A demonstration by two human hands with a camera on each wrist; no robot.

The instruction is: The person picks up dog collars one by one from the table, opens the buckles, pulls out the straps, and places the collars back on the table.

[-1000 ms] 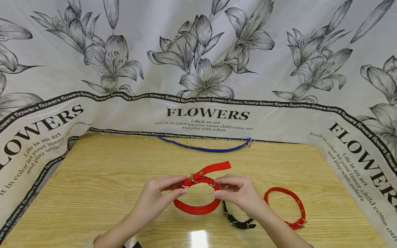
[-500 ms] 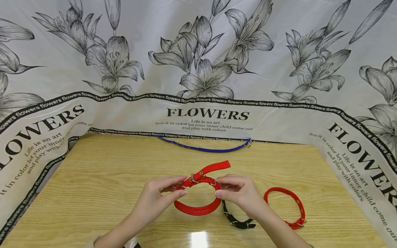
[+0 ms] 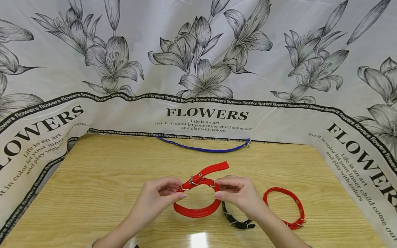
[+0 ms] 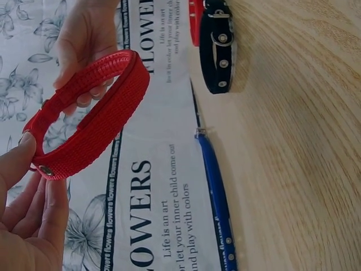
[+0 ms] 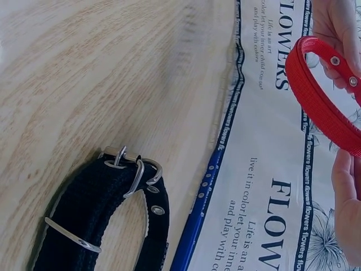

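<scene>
Between both hands a red collar (image 3: 197, 212), buckled into a loop, is held up over the wooden table. Its metal buckle sits at the upper left, and the free strap end with an eyelet points up to the right. My left hand (image 3: 156, 196) pinches the loop's left side between thumb and fingers, close to a metal ring. On the opposite side my right hand (image 3: 237, 193) pinches it near another ring. The left wrist view shows the red collar (image 4: 107, 130) from its woven outer face, with the left thumb on it near an eyelet.
A black collar (image 3: 238, 224) lies partly under my right hand. To its right is a second red collar (image 3: 302, 206), closed in a loop. A blue collar (image 3: 211, 150) lies along the back edge of the table (image 3: 108, 165), by a flower-printed cloth (image 3: 279, 120).
My left fingers have shifted slightly left and down on the red collar, showing more of its buckle end. The collar has tipped a little; the other collars stay put.
</scene>
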